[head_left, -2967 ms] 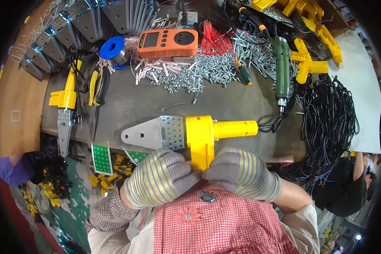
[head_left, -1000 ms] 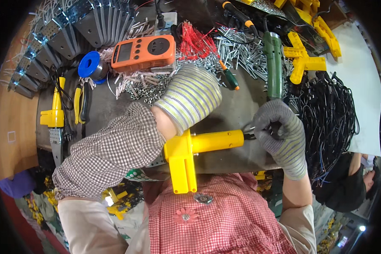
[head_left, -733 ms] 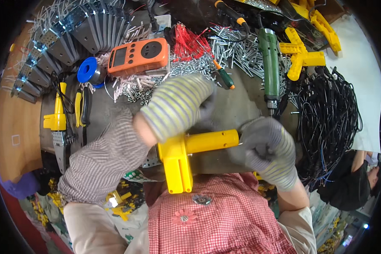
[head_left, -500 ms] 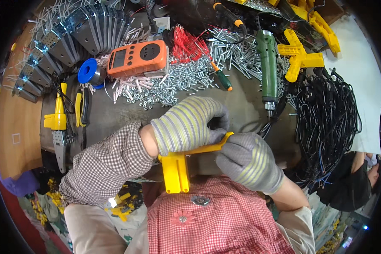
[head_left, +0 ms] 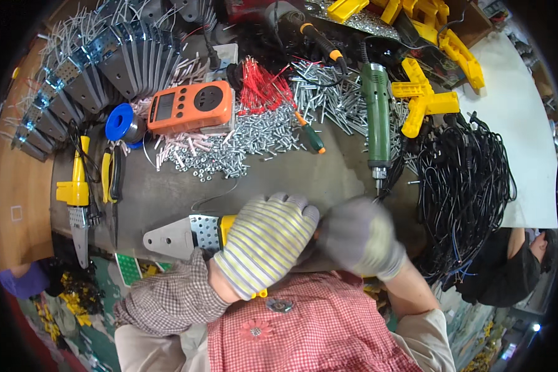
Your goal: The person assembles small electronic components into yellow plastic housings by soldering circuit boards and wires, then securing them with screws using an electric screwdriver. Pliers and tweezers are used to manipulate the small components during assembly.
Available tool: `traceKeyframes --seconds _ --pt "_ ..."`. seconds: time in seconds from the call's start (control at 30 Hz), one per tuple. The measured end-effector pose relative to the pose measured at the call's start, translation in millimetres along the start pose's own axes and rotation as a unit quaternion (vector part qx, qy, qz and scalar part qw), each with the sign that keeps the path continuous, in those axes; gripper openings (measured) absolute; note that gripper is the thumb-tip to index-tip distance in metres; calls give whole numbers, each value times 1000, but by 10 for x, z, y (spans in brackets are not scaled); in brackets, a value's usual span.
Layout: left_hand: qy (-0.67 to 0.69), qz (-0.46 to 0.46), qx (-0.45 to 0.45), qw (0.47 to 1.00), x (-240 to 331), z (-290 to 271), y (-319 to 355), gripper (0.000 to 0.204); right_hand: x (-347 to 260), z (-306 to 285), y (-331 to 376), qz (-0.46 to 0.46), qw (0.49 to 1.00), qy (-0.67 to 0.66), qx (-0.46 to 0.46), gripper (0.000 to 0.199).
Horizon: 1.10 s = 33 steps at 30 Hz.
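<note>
My left hand point(head_left: 266, 242), in a striped glove, is wrapped round the yellow body of what looks like a pipe welding iron point(head_left: 167, 238). Its flat grey plate and perforated metal collar point left over the table's front edge. A bit of yellow shows under my wrist; the rest of the handle is covered by the glove. Close beside it on the right is my right hand point(head_left: 361, 237), gloved too and smeared by motion. Its fingers cannot be made out, nor whether they hold anything. A thin wire point(head_left: 212, 198) curls on the table behind the plate.
A similar iron point(head_left: 75, 189) and pliers point(head_left: 110, 173) lie at left. Behind are a solder spool point(head_left: 121, 124), an orange meter point(head_left: 191, 106), heaped screws point(head_left: 254, 136) and a small screwdriver point(head_left: 310, 133). A green electric screwdriver point(head_left: 377, 118), yellow shells point(head_left: 423, 99) and black cables point(head_left: 465, 192) fill the right.
The yellow shell spanning both hands is now mostly hidden. The grey plate and perforated collar have come into view left of my left hand. My right hand has become blurred. The whole view has shifted slightly.
</note>
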<state>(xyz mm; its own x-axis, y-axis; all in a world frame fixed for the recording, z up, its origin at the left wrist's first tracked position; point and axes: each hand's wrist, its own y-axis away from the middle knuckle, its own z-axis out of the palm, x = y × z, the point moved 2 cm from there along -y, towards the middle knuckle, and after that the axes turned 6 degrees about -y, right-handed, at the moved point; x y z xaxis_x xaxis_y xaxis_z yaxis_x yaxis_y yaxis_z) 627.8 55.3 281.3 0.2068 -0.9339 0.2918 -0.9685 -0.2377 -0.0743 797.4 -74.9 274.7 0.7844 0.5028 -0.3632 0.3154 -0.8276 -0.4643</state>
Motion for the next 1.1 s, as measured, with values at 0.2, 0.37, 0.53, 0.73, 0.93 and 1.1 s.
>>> traceKeyframes --seconds 0.2,0.37,0.53,0.73,0.93,1.1 --pt "23 8 55 998 17 -34 18 38 1085 -221 -267 475 824 292 101 79" --pt "34 -10 65 997 36 -58 64 37 1164 -314 -103 420 875 146 193 83" --pt "10 -25 4 1000 6 -54 59 40 412 -467 -372 193 767 -448 418 58" --pt "57 -41 -98 993 -60 10 -52 42 -118 -94 -532 141 765 -500 382 71" --pt "65 -32 -78 994 -60 -27 -36 39 -127 -131 -694 147 752 -556 322 59" --pt "64 -50 -56 995 -57 20 -32 40 -94 -88 -772 172 780 -525 295 53"
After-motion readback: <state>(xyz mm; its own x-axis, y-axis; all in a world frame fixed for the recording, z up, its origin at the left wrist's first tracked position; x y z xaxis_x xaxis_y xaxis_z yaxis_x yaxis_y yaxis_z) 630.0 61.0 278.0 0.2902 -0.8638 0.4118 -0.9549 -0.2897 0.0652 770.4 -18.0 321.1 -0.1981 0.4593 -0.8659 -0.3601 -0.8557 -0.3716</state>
